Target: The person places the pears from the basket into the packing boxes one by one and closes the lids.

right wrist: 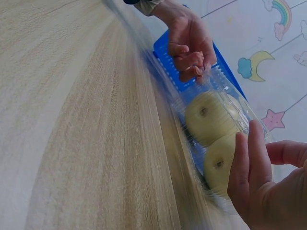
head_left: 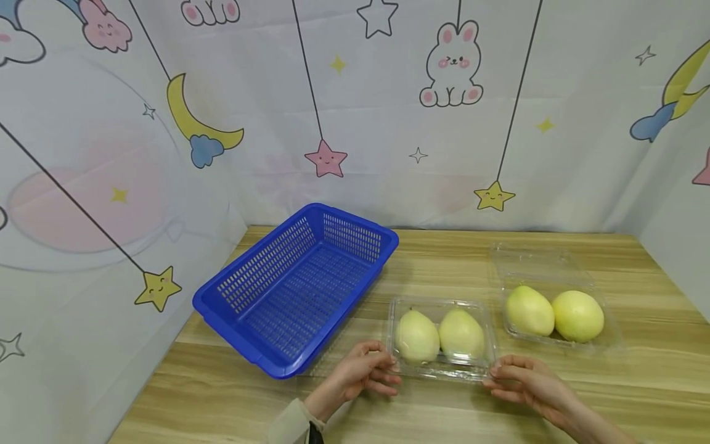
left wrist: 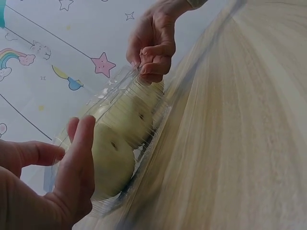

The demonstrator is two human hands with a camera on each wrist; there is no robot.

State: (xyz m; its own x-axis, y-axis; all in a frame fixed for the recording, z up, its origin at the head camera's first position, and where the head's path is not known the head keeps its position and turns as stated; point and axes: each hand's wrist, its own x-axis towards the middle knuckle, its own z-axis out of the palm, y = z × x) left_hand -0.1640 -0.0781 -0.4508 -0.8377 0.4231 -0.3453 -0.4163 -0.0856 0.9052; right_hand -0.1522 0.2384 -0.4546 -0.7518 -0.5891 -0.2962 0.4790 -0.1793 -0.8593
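Note:
A clear plastic clamshell box (head_left: 444, 364) with its lid down lies on the table, holding two pale yellow-green pears (head_left: 417, 337). My left hand (head_left: 366, 372) pinches the box's near left corner between thumb and forefinger, the other fingers loosely bent below. At the near right corner, my right hand (head_left: 529, 385) pinches the rim the same way. The left wrist view shows the right hand (left wrist: 152, 48) with fingertips on the lid's edge. In the right wrist view the left hand (right wrist: 192, 48) grips the opposite corner, and the pears' (right wrist: 208, 117) dimpled ends face the camera.
A blue plastic basket (head_left: 299, 364) with slotted sides stands on the left of the wood-grain table (head_left: 444, 419). To the right, a second clear box (head_left: 540, 262) has its lid raised, with two pears (head_left: 579, 316) inside. A patterned cloth (head_left: 377, 123) hangs behind.

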